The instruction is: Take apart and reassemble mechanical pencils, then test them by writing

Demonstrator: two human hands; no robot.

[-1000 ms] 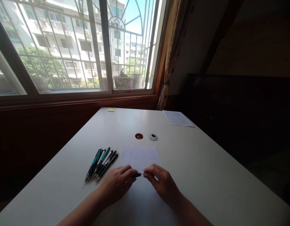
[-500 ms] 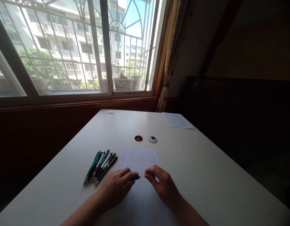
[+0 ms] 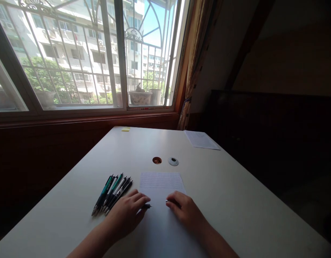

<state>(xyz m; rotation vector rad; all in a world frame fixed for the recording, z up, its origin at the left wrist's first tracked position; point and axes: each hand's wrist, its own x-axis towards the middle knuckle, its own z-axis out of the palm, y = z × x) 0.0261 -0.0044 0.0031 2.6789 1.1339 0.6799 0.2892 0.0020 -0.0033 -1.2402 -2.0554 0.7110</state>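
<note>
Head view. Dark pen barrel (image 3: 146, 206) poking out of left hand (image 3: 127, 213), low over the white table (image 3: 235, 200), at the near edge of a lined sheet (image 3: 161, 182). Judged light, stiff, thin and slick, prone to rolling; best pinched round the barrel close to the tip. Left hand curled, fingers closed on the barrel. Right hand (image 3: 185, 212) just apart from it, fingertips pinched on a small piece (image 3: 168, 201), too tiny to identify. Bundle of pens (image 3: 111, 193) left of the sheet.
</note>
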